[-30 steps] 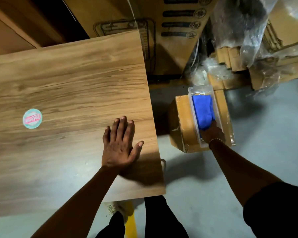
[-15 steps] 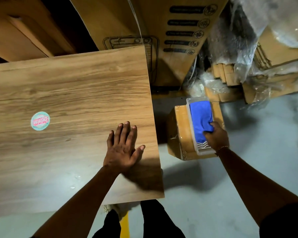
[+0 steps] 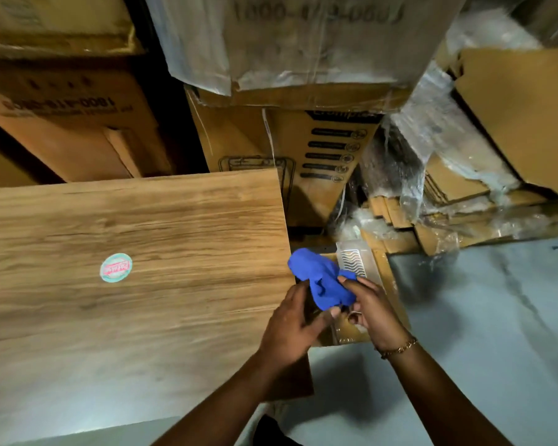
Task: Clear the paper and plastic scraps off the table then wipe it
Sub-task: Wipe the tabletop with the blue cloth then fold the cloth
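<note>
A crumpled blue cloth [image 3: 322,280] hangs in the air just past the right edge of the wooden table [image 3: 142,284]. Both hands hold it: my right hand [image 3: 371,309] pinches its right side, and my left hand [image 3: 292,329] grips its lower left part from below. A round pink and green sticker [image 3: 116,267] is stuck on the tabletop at left of centre. No loose paper or plastic scraps show on the table surface.
A clear plastic tray [image 3: 355,260] lies on a small cardboard box [image 3: 351,333] on the floor right of the table. Stacked cardboard cartons [image 3: 303,149] and plastic wrap [image 3: 432,140] fill the back. Grey floor [image 3: 480,333] lies at right.
My right hand lifted the blue cloth out of the plastic tray and brought it left. My left hand left the tabletop and joined it on the cloth. The view tilted upward.
</note>
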`<state>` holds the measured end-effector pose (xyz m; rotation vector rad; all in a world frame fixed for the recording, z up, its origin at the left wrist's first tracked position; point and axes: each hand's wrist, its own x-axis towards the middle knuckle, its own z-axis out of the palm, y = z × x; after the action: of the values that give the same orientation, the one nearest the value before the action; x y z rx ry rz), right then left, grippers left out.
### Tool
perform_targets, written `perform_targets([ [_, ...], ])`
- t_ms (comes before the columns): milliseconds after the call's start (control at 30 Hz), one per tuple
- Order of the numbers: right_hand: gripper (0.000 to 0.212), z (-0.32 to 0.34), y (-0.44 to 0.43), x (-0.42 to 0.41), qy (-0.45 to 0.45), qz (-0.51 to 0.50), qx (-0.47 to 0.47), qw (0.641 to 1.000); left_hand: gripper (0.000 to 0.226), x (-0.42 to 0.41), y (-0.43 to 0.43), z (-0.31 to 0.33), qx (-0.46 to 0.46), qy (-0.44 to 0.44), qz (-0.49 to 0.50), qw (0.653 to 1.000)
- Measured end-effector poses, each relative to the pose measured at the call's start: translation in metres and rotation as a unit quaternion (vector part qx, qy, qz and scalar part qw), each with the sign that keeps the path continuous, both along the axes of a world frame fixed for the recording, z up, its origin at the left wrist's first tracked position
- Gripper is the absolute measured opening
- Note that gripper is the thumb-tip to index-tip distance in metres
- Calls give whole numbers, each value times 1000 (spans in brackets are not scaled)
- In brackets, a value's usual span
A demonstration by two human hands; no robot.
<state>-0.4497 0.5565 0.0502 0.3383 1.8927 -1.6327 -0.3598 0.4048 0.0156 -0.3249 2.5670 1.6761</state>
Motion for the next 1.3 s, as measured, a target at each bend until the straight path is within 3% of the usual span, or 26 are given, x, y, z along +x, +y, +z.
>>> perform_targets([
  [133,30,21,-38,34,40,96,53,993,46,28,-40,22,-2,49,67,997],
  [200,36,23,-58,51,140,155,145,967,46,47,-66,28,-22,65,83,994],
  [267,31,25,-76,70,275,169,251,912,43,69,-94,36,-43,74,104,991],
  [367,65,40,-110,107,367,168,226,886,48,108,-135,45,-102,84,111,985],
  [467,77,56,-157,143,377,309,253,836,53,151,-180,58,-158,85,89,980],
  [533,58,57,-189,162,390,376,272,795,50,183,-213,69,-174,88,94,976],
  [600,38,65,-222,180,400,386,253,792,44,217,-248,80,-181,86,129,971],
  [700,37,82,-275,209,437,405,232,769,36,275,-296,86,-184,63,209,958],
  [767,41,95,-308,227,457,432,219,746,29,312,-320,85,-150,32,235,960],
  [833,38,106,-336,241,452,463,212,733,22,339,-341,85,-60,19,259,964],
  [900,31,111,-357,246,439,491,197,726,25,358,-360,91,35,41,303,951],
  [1000,16,111,-376,248,417,543,182,706,26,376,-383,103,108,69,343,930],
  [1067,16,109,-389,248,412,579,196,676,21,379,-393,105,127,73,348,926],
  [1200,63,99,-429,256,365,665,143,636,20,364,-402,99,89,37,276,956],
  [1233,60,94,-439,258,358,673,124,635,16,357,-404,99,85,37,262,961],
  [1300,31,85,-461,254,362,667,103,643,23,346,-414,101,85,52,260,961],
])
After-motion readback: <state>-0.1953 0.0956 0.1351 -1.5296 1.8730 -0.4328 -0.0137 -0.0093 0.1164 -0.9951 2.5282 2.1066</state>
